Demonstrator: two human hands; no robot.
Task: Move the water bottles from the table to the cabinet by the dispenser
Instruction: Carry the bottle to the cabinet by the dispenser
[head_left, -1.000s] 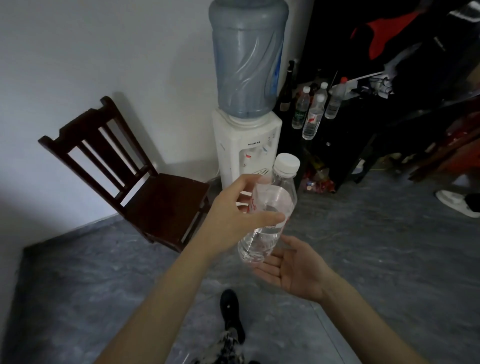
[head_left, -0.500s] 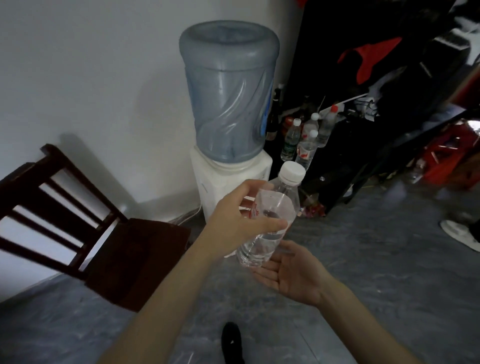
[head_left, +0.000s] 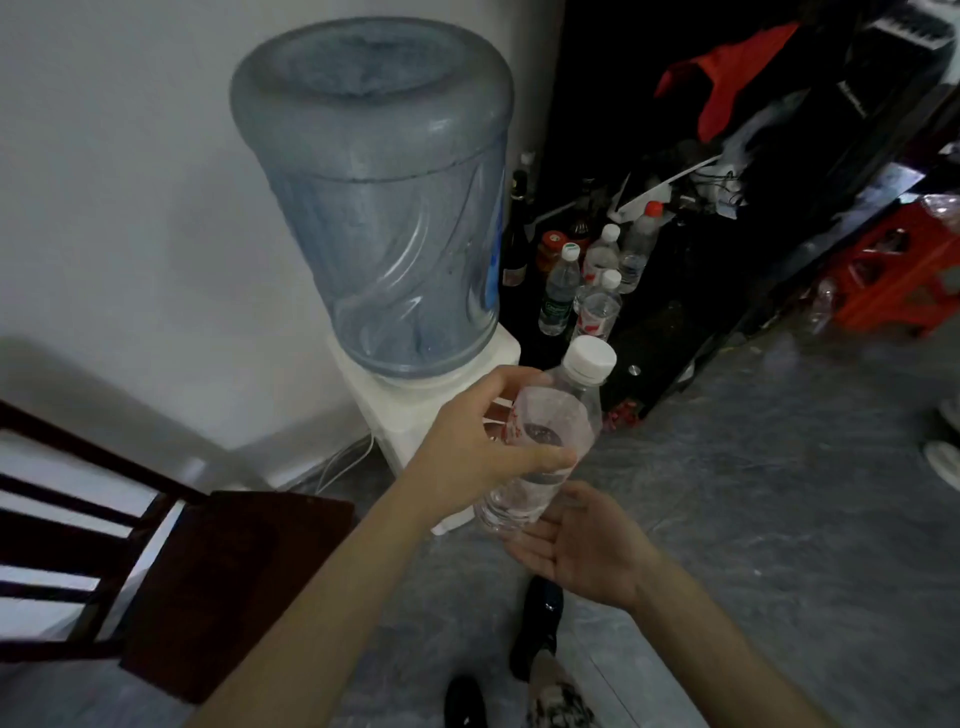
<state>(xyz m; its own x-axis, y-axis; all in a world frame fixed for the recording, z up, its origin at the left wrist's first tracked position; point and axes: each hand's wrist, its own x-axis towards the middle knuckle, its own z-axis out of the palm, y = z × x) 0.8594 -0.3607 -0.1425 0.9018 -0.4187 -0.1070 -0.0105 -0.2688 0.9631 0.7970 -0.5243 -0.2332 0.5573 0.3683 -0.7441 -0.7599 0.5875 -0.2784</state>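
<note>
My left hand (head_left: 480, 451) grips a clear water bottle (head_left: 551, 431) with a white cap and a red-printed label, tilted toward the right. My right hand (head_left: 582, 545) lies palm up with relaxed fingers just under the bottle's base. Straight ahead stands the white water dispenser (head_left: 415, 410) with its big blue jug (head_left: 384, 208). To its right is the low black cabinet (head_left: 670, 322), where several water bottles (head_left: 597, 306) stand upright among dark glass bottles.
A dark wooden chair (head_left: 171, 582) stands at the left by the white wall. Red crates (head_left: 893, 280) and clutter lie at the right beyond the cabinet. My feet in dark shoes (head_left: 537, 623) show on the grey floor below.
The dispenser and cabinet have grown larger and nearer as I walk toward them. The chair has slid off to the left. Both hands keep the same hold around the bottle.
</note>
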